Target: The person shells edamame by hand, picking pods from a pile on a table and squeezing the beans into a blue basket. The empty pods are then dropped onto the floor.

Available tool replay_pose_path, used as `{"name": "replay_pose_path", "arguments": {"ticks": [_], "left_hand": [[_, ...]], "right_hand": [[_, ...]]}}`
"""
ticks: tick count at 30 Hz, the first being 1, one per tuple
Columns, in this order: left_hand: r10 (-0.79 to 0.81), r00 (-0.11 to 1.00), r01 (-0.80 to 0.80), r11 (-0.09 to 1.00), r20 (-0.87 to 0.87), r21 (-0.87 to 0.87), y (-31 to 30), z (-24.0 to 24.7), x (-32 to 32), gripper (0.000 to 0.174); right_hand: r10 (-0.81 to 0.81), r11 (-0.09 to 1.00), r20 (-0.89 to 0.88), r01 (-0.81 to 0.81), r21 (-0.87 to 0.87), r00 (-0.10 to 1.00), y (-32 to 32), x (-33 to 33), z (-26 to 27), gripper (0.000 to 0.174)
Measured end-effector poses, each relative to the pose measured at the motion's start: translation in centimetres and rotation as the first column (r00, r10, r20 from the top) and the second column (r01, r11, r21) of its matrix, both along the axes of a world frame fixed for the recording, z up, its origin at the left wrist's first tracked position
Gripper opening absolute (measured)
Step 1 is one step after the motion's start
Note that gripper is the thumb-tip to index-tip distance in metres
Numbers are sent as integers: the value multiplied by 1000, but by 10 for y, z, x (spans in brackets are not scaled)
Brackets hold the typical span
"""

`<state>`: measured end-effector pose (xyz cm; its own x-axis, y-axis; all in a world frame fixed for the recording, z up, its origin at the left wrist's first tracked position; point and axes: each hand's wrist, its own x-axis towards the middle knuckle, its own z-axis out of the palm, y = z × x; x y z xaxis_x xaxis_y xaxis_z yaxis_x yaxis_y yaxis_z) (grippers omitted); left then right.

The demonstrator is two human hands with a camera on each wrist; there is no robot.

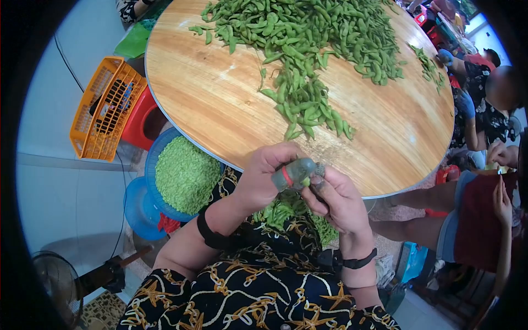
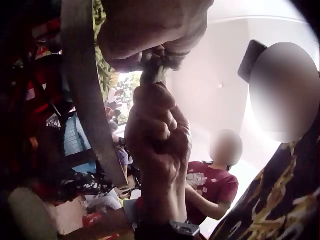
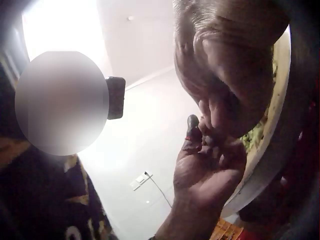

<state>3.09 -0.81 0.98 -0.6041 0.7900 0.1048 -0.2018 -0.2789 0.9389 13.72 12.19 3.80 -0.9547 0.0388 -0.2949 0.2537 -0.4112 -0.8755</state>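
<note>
In the head view, my left hand point(image 1: 254, 179) and right hand point(image 1: 345, 204) meet at the table's near edge, fingertips close together around a small green pod point(image 1: 306, 181), mostly hidden. A dark greenish cover with a red band wraps my left thumb. Both hands curl and pinch at the pod. The left wrist view has my right hand point(image 2: 159, 130) below my left hand point(image 2: 155, 30); the right wrist view has my left hand point(image 3: 210, 175) under my right point(image 3: 230, 65). More green pods point(image 1: 274, 214) lie just below the hands, over the lap.
A large heap of pods point(image 1: 308, 33) covers the far part of the round wooden table point(image 1: 203, 82). Left of it are a blue basin point(image 1: 151, 168) of shelled beans point(image 1: 187, 175), an orange basket point(image 1: 88, 124), a red stool point(image 1: 135, 129) and a fan point(image 1: 55, 283). People are at the right.
</note>
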Motion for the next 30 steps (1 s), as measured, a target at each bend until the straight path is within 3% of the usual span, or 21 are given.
{"name": "replay_pose_path", "arguments": {"ticks": [1, 4, 5, 6, 7, 8, 9, 11, 13, 15, 17, 18, 19, 20, 21, 22, 23, 24, 25, 27, 30], "left_hand": [[-2, 1000, 2, 1000, 3, 1, -1, -3, -1, 11], [-93, 988, 82, 992, 125, 91, -2, -3, -3, 14], [-44, 997, 46, 999, 62, -30, -2, 4, -1, 16], [-1, 1000, 0, 989, -6, -147, -2, 7, 0, 18], [-2, 1000, 1, 989, -5, -145, 0, 7, 1, 18], [55, 985, -90, 973, -163, -214, 2, 7, 1, 19], [99, 942, -189, 945, -320, -266, 3, 6, 1, 21], [105, 939, -204, 937, -329, -283, 1, 8, -2, 21], [114, 934, -221, 928, -338, -300, 1, 8, -4, 22], [150, 970, -187, 962, -190, -197, 2, 7, -6, 23], [181, 948, -233, 954, -261, -187, 2, 3, -9, 23], [206, 920, -275, 945, -333, -176, 1, 2, -10, 23], [208, 920, -277, 945, -331, -176, 2, 1, -10, 23], [214, 970, -234, 949, -114, -211, 2, 1, -10, 21], [215, 970, -185, 954, 109, -234, 2, 2, -10, 19], [217, 970, -186, 954, 112, -234, 2, 5, -11, 19], [182, 976, -211, 930, -121, -302, 1, 11, -13, 23], [120, 931, -249, 899, -346, -360, 0, 14, -13, 26], [119, 931, -248, 899, -344, -360, 1, 12, -13, 26], [75, 763, -256, 947, -642, -194, 2, 8, -11, 38], [-27, 789, -170, 950, -613, -261, -2, 11, -11, 51]], "right_hand": [[16, 990, 54, -8, -137, 998, -1, 0, 2, 19], [-25, 987, 41, 31, -160, 999, -6, -1, 0, 18], [-27, 987, 44, 33, -160, 999, -7, -1, -5, 18], [-93, 982, -71, 103, 160, 993, -8, -2, -13, 17], [-116, 869, -200, 197, 454, 973, -8, -4, -16, 16], [-117, 868, -199, 197, 456, 973, -8, -5, -15, 16], [-137, 888, -132, 181, 423, 982, -7, -7, -10, 15], [-155, 906, -59, 166, 389, 986, -4, -10, -6, 13], [-175, 979, 70, 181, -98, 982, 3, -11, -4, 15], [-174, 976, 67, 181, -123, 982, 1, -13, -4, 16], [-131, 970, 45, 118, 212, 990, -2, -17, -4, 16], [-128, 970, 47, 115, 213, 991, -2, -17, -5, 16], [-108, 908, 27, 87, 411, 994, -1, -16, -6, 15], [-85, 804, 12, 61, 591, 996, -1, -16, -7, 15], [-84, 804, 14, 59, 592, 996, 0, -18, -6, 15], [-195, 731, -96, 210, 649, 976, 1, -22, -5, 14], [-293, 637, -212, 356, 684, 932, 2, -25, -3, 14], [-341, 670, -226, 404, 622, 913, 3, -28, -2, 14], [-341, 670, -225, 404, 623, 913, 3, -31, -1, 14], [-255, 697, -285, 380, 609, 924, 3, -36, -1, 18], [-222, 725, -297, 361, 587, 929, 8, -36, -12, 22]]}}
